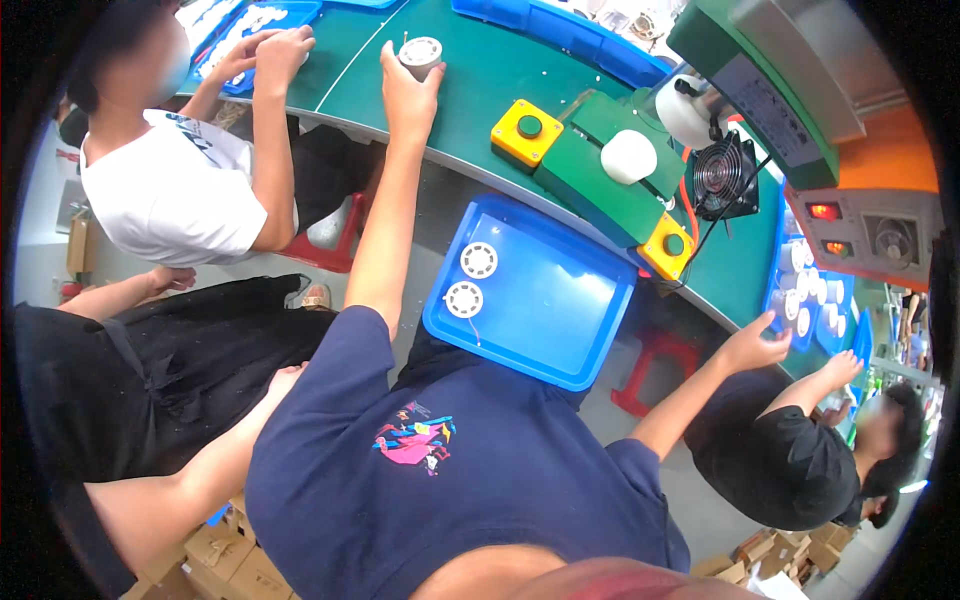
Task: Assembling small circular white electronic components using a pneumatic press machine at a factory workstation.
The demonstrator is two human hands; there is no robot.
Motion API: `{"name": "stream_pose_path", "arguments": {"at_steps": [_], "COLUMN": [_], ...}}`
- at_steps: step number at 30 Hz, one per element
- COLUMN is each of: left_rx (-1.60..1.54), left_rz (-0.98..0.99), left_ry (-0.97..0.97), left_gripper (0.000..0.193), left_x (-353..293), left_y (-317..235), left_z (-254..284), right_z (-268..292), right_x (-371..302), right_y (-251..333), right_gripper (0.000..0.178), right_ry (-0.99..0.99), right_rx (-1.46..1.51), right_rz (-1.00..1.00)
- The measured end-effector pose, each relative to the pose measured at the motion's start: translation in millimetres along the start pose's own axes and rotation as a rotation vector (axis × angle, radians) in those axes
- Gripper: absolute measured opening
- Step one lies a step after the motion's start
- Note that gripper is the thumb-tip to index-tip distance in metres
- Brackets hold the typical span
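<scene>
Navy shirt [520, 460], blue tray [540, 320], left hand [412, 97] holding round white part [420, 52]

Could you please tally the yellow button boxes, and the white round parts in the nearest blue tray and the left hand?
Yellow button boxes: 2
White round parts in the nearest blue tray: 2
White round part in the left hand: 1
Total: 5

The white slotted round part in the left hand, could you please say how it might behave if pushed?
The white slotted round part in the left hand will probably feel stiff, as its rim looks unbent when gripped. Its squat shape suggests sliding rather than tipping when flat on the green table, though, being round, it might roll on edge.
</scene>
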State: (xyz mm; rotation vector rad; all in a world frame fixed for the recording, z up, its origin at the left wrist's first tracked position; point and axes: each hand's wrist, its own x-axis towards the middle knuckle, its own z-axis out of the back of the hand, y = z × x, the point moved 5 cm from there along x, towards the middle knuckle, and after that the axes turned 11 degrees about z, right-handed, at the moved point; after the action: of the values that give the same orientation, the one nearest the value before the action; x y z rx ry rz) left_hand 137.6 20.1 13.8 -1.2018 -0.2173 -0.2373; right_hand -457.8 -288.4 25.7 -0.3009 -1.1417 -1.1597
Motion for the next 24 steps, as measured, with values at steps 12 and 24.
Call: {"name": "stream_pose_path", "arguments": {"at_steps": [12, 24], "left_rx": [-0.099, -0.307], "left_rz": [-0.087, -0.482], "left_ry": [0.329, 0.638], "left_gripper": [0.079, 0.066], "left_x": [-115, -165], "left_y": [-78, -160], "left_z": [49, -16], "right_z": [46, 13], "right_x": [-86, -38], "right_y": [364, 341], "right_gripper": [0.049, 0.056], "right_ry": [0.649, 0.405], "right_rx": [1.094, 0.922], "right_rz": [0.246, 0.295]}}
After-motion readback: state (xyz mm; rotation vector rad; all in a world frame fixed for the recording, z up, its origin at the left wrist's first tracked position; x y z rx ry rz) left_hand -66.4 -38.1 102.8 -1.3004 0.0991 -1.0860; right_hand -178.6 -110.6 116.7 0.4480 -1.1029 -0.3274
